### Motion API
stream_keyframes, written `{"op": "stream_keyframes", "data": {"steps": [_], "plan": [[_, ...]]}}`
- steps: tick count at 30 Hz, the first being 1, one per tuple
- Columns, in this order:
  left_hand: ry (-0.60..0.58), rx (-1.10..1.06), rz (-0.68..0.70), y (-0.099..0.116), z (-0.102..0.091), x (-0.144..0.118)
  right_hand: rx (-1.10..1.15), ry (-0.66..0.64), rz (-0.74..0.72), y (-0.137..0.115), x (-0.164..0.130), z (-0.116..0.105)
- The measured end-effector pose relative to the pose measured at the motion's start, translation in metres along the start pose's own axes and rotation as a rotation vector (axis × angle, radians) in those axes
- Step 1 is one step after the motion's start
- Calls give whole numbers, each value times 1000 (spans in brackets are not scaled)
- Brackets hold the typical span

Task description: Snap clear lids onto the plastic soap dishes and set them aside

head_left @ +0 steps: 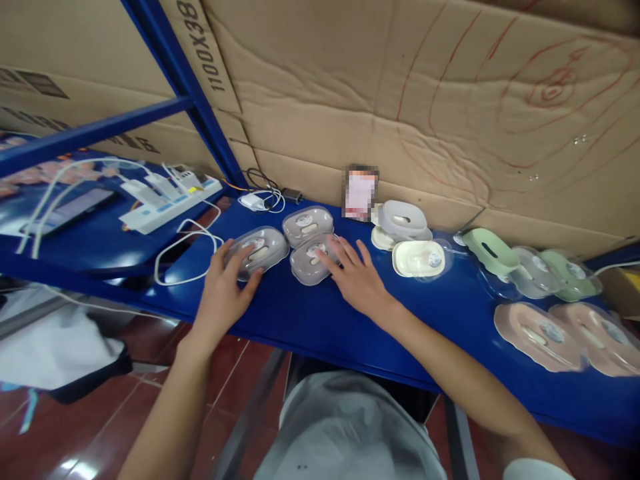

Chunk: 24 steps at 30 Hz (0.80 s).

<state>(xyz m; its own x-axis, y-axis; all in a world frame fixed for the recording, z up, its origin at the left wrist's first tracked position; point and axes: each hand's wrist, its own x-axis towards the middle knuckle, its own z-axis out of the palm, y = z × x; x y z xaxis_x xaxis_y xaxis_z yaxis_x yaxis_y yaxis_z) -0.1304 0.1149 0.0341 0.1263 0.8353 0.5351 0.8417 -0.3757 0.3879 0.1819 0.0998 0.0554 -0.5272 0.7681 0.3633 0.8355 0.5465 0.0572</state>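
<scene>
3 grey cases are sitting in a cluster on the blue worktop, near its front edge. The left hand is lying flat over the left grey case, fingers spread on its clear lid and not clenched around it. The right hand is resting with released, outstretched fingers on the front grey case, touching its top. The back grey case is lying just behind these 2, touched by neither hand.

To the right, a white case is lying near a stacked grey-white case. Further right, 2 green cases and 2 pink cases are lying along the worktop. To the left, a white power strip with plugged chargers is sitting beside a loose white cable. Brown cardboard is standing behind everything.
</scene>
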Motion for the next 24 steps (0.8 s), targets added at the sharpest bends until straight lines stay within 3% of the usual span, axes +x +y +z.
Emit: {"op": "stream_keyframes", "data": {"steps": [3,6,9,12,15,19,21,24], "plan": [[91,-13,28,22,0,-1,-27,44,134,32,-27,-21],[147,-61,121,64,2,-18,-69,86,338,74,-80,-37],[-44,-172,336,113,16,-36,-91,1,508,101,-140,-39],[-296,-208,596,156,44,-36,-89,-76,552,101,-181,-35],[-418,-120,714,188,82,-12,-143,-37,605,88,-197,-33],[-470,-54,763,215,125,26,-234,1,678,84,-198,-33],[-477,-39,746,221,133,35,-255,13,692,89,-198,-34],[-472,-20,713,216,126,29,-236,42,693,98,-199,-35]]}}
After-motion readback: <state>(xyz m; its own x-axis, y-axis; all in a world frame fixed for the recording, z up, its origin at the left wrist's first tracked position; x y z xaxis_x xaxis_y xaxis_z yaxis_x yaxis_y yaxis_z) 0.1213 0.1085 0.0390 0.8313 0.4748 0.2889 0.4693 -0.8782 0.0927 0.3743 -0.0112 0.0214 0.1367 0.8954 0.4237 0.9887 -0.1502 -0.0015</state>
